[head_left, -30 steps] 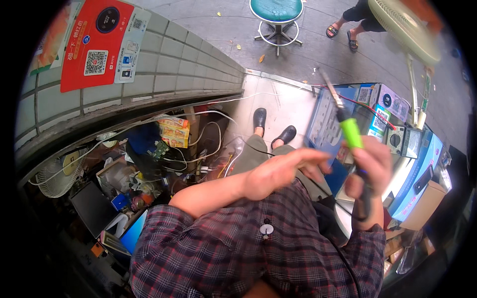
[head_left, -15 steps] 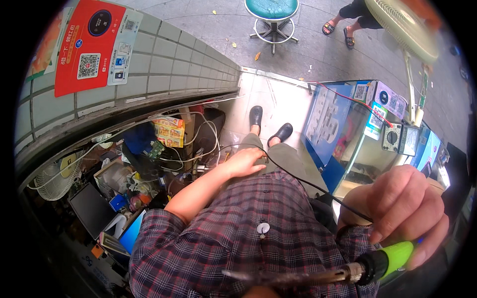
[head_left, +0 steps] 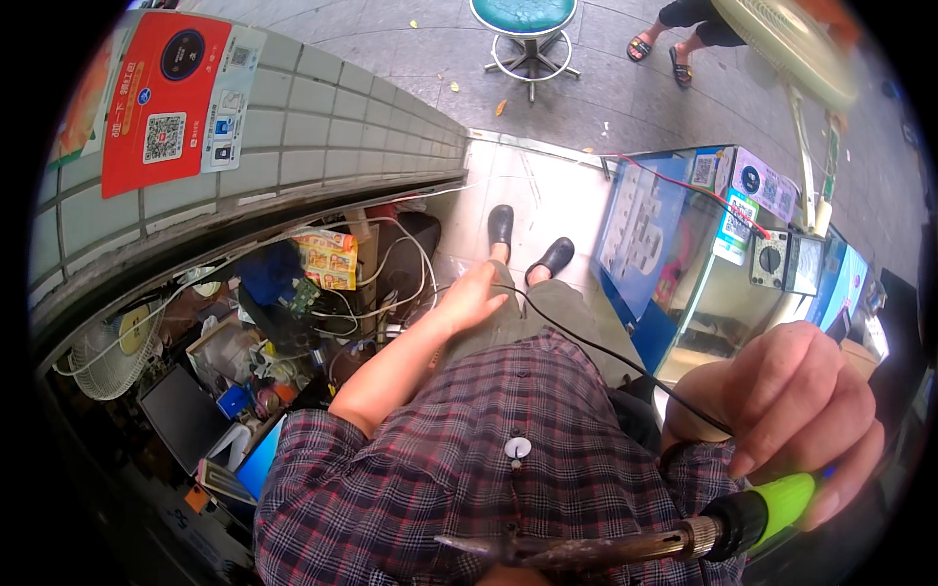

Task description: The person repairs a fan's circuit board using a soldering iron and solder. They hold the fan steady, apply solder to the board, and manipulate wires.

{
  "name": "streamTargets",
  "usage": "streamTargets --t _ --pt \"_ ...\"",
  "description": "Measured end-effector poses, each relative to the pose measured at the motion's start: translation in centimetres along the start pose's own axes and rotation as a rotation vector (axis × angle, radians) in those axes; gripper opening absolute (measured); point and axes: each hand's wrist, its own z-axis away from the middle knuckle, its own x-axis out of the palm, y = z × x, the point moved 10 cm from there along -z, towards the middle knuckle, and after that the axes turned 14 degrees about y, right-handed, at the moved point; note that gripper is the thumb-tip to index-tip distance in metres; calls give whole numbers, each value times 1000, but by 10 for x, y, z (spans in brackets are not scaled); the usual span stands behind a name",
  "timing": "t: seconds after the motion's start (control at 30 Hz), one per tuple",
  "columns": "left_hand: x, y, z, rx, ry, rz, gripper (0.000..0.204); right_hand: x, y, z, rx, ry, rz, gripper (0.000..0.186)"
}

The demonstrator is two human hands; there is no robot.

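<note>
Close in front of me at the lower right, my right hand (head_left: 806,420) is closed round the green and black handle of a soldering iron (head_left: 625,547). Its dark metal shaft and pointed tip reach left across my plaid shirt. A black cord (head_left: 596,356) runs from beside that hand over my lap toward the left. My left hand (head_left: 479,298) rests on my left thigh with nothing visible in it. Its fingers lie stretched along the trouser leg, over the cord's far end.
On the right stands a glass case (head_left: 674,273) with an analog multimeter (head_left: 785,262) on it, below a pale fan (head_left: 796,49). Clutter with a flat screen (head_left: 186,415) lies left, under a tiled counter (head_left: 322,127). Beyond are a green stool (head_left: 528,18) and another person's feet (head_left: 660,54).
My left hand has moved slightly left and farther up along the thigh. The right hand keeps its hold on the soldering iron, and the whole view has shifted a little.
</note>
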Motion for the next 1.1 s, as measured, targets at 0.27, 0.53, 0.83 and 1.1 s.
streamTargets --t 0.27,0.53,0.83,1.1 --pt "-4 106 0 399 -122 335 45 -20 -2 12 -61 176 371 23" --pt "-73 170 -20 29 -266 1393 50 -52 140 92 104 36 1311 48" --pt "-56 180 -44 -311 -299 1294 49 -70 158 144 220 49 1402 71" --pt "-25 92 -106 -432 -151 891 37 -123 125 245 658 252 1319 55"
